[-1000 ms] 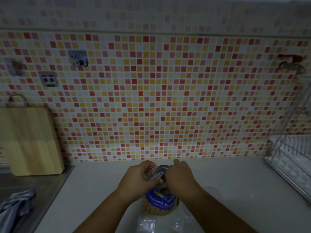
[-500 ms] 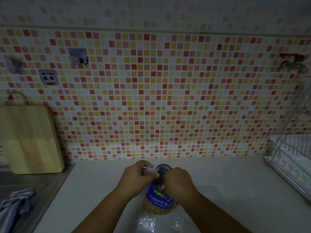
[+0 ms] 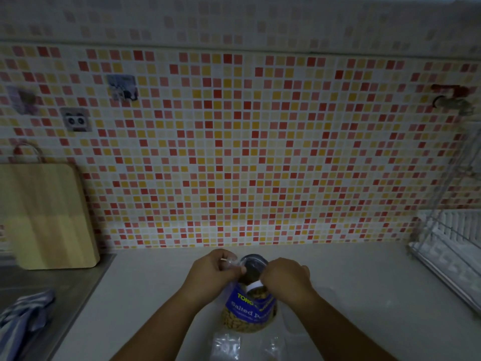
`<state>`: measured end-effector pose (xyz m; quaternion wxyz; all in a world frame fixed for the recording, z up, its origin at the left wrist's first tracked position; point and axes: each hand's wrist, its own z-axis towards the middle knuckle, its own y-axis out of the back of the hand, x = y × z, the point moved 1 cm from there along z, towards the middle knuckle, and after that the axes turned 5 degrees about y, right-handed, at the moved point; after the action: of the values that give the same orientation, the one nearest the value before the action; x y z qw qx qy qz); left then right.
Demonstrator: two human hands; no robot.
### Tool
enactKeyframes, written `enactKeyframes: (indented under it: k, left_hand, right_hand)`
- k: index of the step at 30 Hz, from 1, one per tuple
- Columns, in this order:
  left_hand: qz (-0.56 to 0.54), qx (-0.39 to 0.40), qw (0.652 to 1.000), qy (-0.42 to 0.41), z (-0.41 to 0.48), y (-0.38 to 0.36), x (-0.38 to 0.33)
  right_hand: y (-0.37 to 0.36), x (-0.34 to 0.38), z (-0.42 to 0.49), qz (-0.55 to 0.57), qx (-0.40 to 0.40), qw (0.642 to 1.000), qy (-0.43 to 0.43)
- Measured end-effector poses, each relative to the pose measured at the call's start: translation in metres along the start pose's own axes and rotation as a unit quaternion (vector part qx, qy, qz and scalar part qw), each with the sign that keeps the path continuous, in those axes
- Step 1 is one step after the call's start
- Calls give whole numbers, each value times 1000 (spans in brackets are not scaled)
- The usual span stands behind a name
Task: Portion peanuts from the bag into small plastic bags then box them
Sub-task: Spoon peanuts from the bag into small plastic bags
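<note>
Peanut bag (image 3: 247, 312) stands upright on the counter (image 3: 364, 277), its clear top pinched at either side by the left hand (image 3: 210, 274) and right hand (image 3: 285, 280), small plastic bags (image 3: 226, 346) lying just in front.

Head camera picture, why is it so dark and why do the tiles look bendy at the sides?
Head view: dim light leaves the counter, left hand and right hand murky. Head view: the wide-angle lens bows the tiled wall near the edges. Head view: the dish rack at the side is soft, the peanut bag label sharper.
</note>
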<state>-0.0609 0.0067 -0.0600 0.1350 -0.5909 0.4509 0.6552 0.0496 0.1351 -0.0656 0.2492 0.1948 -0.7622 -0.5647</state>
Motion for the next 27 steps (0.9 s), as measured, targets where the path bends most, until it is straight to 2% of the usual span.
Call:
enactKeyframes:
  k: [3, 6, 9, 13, 19, 25, 27]
  left_hand:
    - [-17, 4, 1000, 0, -1, 4, -2]
    - [-7, -7, 1000, -16, -1, 10, -5]
    - [60, -2, 997, -40, 1, 13, -5]
    - [169, 12, 982, -81, 0, 11, -7]
    - [287, -1, 952, -108, 0, 1, -11]
    - [343, -6, 933, -108, 2, -9, -15]
    - [351, -7, 929, -112, 1, -13, -18]
  right_hand:
    - [2, -11, 14, 54, 19, 997, -60]
    - [2, -19, 26, 55, 72, 992, -87]
    - [0, -31, 39, 90, 101, 988, -77]
    - [20, -41, 38, 32, 150, 983, -96]
    - [46, -51, 36, -23, 129, 987, -95]
    - [54, -51, 26, -8, 92, 993, -73]
    - [54, -48, 18, 28, 82, 995, -53]
